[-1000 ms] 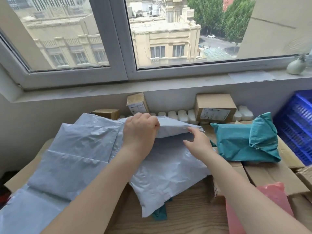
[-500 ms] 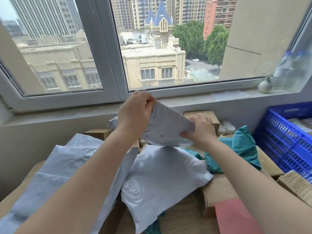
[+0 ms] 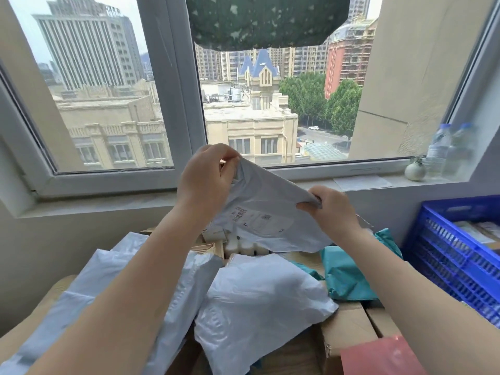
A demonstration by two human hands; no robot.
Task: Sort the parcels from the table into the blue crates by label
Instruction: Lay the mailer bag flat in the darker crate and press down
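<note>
With both the left hand (image 3: 205,182) and right hand (image 3: 331,209) pinching 1 grey mailer (image 3: 259,212) label-up, the blue crate (image 3: 460,255) held few parcels and most of the pile (image 3: 257,301) remained unsorted.

Wood table (image 3: 292,358): grey mailers (image 3: 259,315), teal bag (image 3: 349,277), cardboard boxes (image 3: 349,328), pink parcel (image 3: 378,358).

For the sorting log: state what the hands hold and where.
Both hold one grey mailer bag: left hand pinches its top corner, right hand its right edge.
</note>
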